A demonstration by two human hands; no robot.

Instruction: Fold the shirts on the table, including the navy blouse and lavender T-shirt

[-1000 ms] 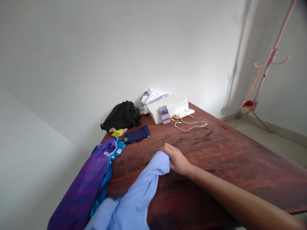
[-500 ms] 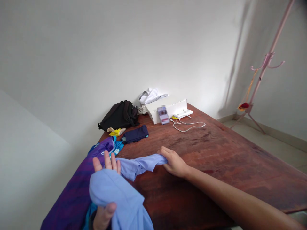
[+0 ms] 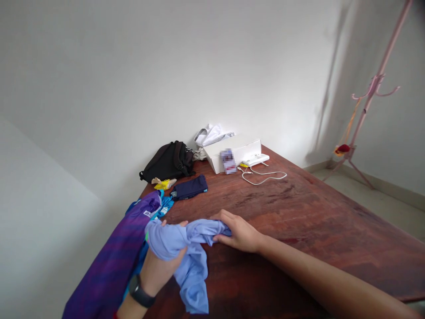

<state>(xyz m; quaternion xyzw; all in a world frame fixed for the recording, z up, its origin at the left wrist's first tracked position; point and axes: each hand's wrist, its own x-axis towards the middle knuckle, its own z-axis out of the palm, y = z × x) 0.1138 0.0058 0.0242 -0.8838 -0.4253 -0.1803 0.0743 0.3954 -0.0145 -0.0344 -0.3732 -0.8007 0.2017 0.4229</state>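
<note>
A light blue garment (image 3: 195, 261) is bunched between my two hands above the table, and one part of it hangs down in the middle. My left hand (image 3: 166, 263), with a dark band on its wrist, is wrapped in the cloth and closed on it. Only some fingertips and the thumb side show there. My right hand (image 3: 237, 230) grips the other end between thumb and fingers. To the left of my left hand a purple and blue garment (image 3: 116, 252) lies along the table edge.
On the brown wooden table (image 3: 299, 230) lie a folded navy cloth (image 3: 190, 188), a yellow packet (image 3: 164, 183) and a black backpack (image 3: 166, 161). Further back are a white box (image 3: 232, 148), white cloth (image 3: 212, 134) and a white device (image 3: 255, 160) with a cable. A pink coat stand (image 3: 375, 84) stands right.
My left hand has turned over and moved up and right, from open under the cloth to closed on it. The garment is now bunched closer to my right hand, which keeps its grip.
</note>
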